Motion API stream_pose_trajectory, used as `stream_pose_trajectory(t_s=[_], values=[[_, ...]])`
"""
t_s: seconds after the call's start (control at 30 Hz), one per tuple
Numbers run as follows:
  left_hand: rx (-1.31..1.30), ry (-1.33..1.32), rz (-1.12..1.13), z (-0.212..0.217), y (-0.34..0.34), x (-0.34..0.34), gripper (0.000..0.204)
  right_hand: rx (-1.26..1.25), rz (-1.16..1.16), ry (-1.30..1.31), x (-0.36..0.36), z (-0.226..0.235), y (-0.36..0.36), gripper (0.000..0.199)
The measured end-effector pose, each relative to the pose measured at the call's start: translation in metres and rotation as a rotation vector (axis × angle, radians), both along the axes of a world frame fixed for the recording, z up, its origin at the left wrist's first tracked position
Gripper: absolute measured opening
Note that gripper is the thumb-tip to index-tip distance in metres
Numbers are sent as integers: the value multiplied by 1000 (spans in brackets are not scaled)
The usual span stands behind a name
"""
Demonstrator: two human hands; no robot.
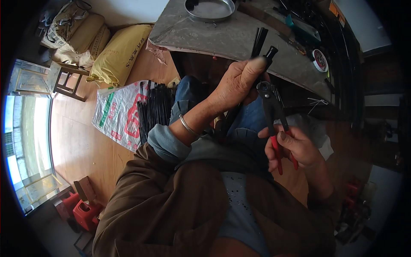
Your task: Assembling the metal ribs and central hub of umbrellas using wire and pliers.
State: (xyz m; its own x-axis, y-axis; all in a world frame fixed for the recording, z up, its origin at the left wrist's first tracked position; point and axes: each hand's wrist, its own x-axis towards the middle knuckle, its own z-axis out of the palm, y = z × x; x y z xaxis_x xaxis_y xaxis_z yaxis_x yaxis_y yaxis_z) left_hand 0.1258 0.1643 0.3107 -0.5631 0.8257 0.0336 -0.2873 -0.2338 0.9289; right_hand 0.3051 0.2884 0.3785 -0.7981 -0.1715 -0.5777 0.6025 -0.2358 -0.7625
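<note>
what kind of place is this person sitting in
Probably a small indoor workshop, perhaps in a home: there are pliers in the right hand, many thin black rods lying on a white sheet, and a cluttered grey table.

Dark print marks the yellow sack, red and green print the white sheet.
</note>
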Motion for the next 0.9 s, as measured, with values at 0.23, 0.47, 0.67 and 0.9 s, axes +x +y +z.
stream_pose_trajectory(t_s=[0.23,0.47,0.67,0.9], values=[[38,3,-71,-1,0,-1,66,-97,-9,-20,5,-15,5,37],[24,1,-92,2,1,0,68,-70,-22,28,5,-31,-2,39],[13,9,-77,1,1,-2,68,-89,-3,18,3,-38,-1,39],[8,-57,-29,-1,12,-5,63,154,-39,166,-3,-36,14,33]])
